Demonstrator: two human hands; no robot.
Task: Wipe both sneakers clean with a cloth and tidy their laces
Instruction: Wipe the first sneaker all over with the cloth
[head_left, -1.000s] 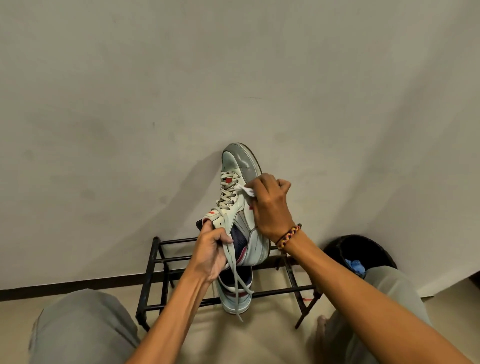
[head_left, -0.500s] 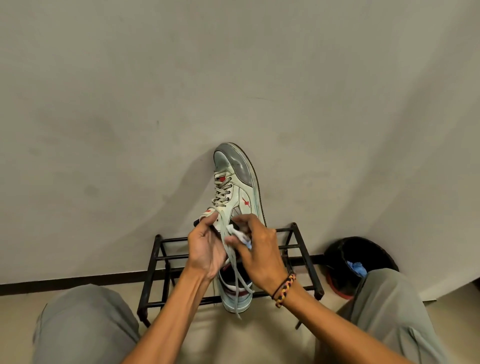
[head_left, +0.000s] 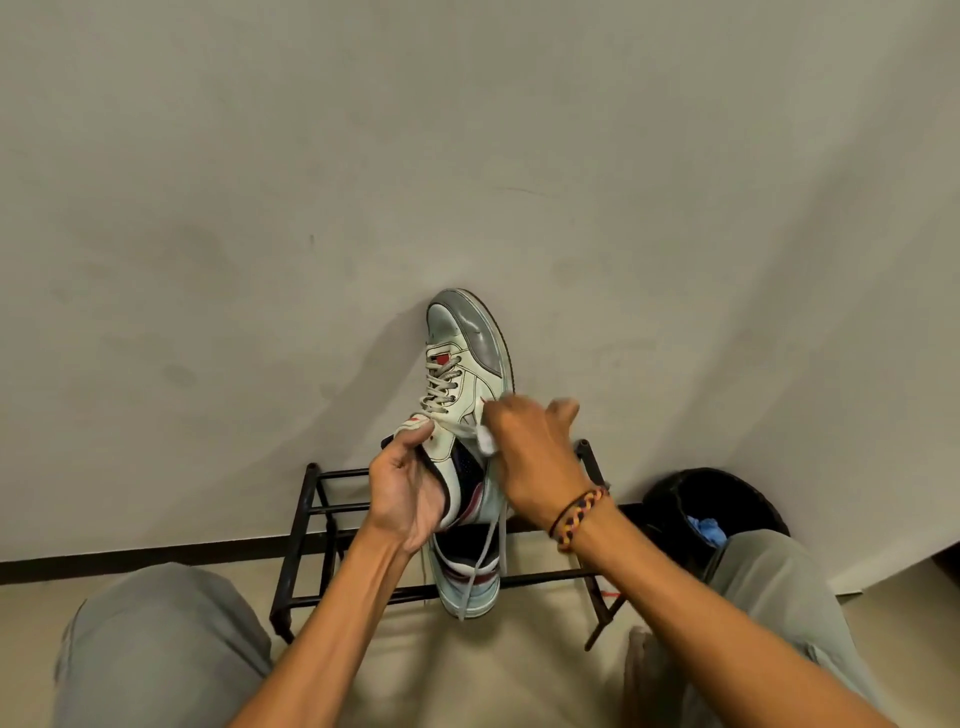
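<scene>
A white and grey sneaker (head_left: 467, 364) with red accents is held up in front of the wall, toe pointing up. My left hand (head_left: 408, 486) grips its tongue and collar from the left. My right hand (head_left: 530, 457) holds a small white cloth (head_left: 485, 441) bunched against the sneaker's right side; the hand is motion-blurred. Grey laces (head_left: 480, 561) hang loose from the sneaker down past the heel. A second sneaker (head_left: 467, 582) sits on the rack below, mostly hidden behind the first one.
A black metal shoe rack (head_left: 322, 525) stands against the wall on the beige floor. A black bin (head_left: 722, 509) with something blue inside is at the right. My knees in grey trousers fill the lower corners.
My right hand moved from the sneaker's side near the toe down to the heel area, then back up to the middle of the side. The sneaker tilted slightly.
</scene>
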